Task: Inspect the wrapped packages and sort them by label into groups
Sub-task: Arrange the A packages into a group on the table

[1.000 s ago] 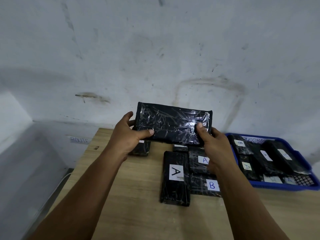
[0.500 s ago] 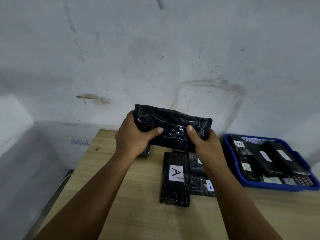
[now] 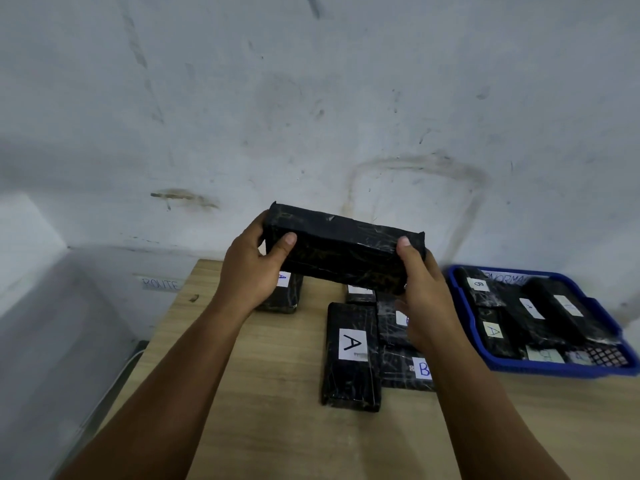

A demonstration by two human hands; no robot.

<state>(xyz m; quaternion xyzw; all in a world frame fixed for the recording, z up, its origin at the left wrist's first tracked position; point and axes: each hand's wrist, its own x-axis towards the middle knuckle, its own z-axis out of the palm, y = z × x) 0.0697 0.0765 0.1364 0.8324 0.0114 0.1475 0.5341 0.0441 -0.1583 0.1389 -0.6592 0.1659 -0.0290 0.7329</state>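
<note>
A black plastic-wrapped package [image 3: 343, 251] is held lengthwise in the air above the table, my left hand [image 3: 252, 268] gripping its left end and my right hand [image 3: 420, 289] its right end. No label shows on the faces turned toward me. Below it on the wooden table [image 3: 270, 410] lie more black packages: one marked A [image 3: 351, 355], one marked B [image 3: 408, 370], another partly under my right hand [image 3: 391, 320], and one with a partly hidden label behind my left hand [image 3: 285, 294].
A blue basket [image 3: 554, 367] at the right holds several wrapped packages with white labels, some marked A. The table's left edge drops off beside a grey wall bearing a taped note [image 3: 161, 283]. A white wall stands just behind the table.
Both hands have rotated the held package, its broad face tipping away so a narrower long side now faces me. It has also come slightly lower. The packages on the table have not moved.
</note>
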